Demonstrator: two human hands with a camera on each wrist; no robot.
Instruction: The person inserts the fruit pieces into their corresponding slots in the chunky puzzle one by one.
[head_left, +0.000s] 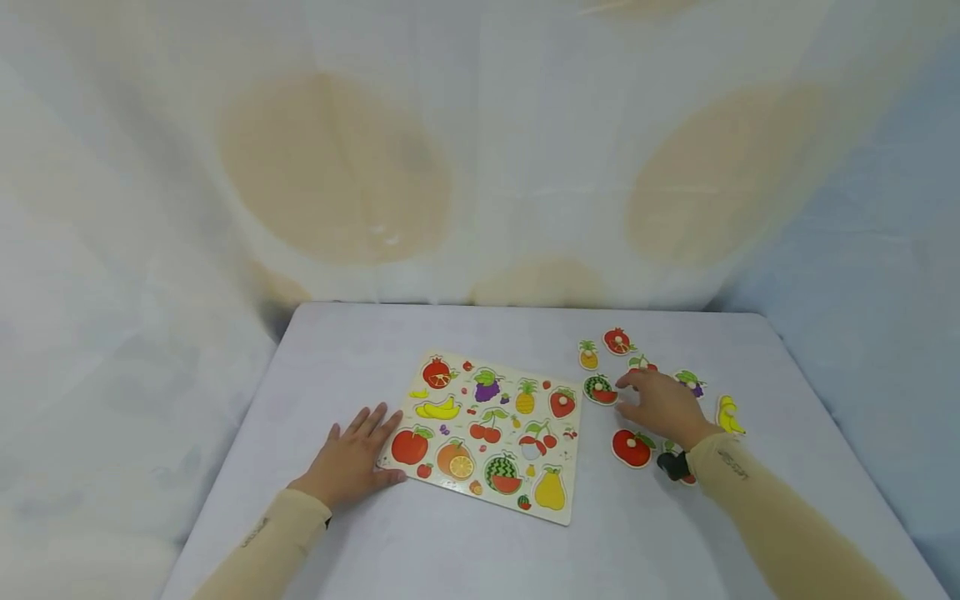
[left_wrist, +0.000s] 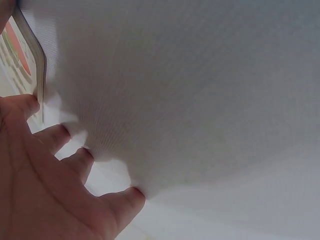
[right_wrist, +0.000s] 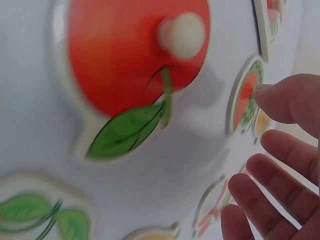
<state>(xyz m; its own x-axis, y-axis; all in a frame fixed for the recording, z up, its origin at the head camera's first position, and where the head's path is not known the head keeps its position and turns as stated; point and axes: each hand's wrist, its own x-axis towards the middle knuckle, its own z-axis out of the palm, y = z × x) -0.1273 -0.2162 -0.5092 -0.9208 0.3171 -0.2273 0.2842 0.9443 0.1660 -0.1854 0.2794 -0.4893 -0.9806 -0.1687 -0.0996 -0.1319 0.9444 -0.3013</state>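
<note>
A pale-draped table (head_left: 480,567) stands before a tan-spotted curtain (head_left: 525,167). On it, the left hand (head_left: 354,460), fingers spread, rests at the fruit puzzle board (head_left: 566,457); the right hand (head_left: 663,406), fingers apart, hovers beside the watermelon piece (head_left: 598,389), right of the board.

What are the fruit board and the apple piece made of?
The fruit board: probably wood or fibreboard, smooth and printed; its thick edge looks stiff. The apple piece: likely the same, smooth-looking red print, pale rim. Its knob: pale, rounded, perhaps bare wood; could be plastic.
</note>
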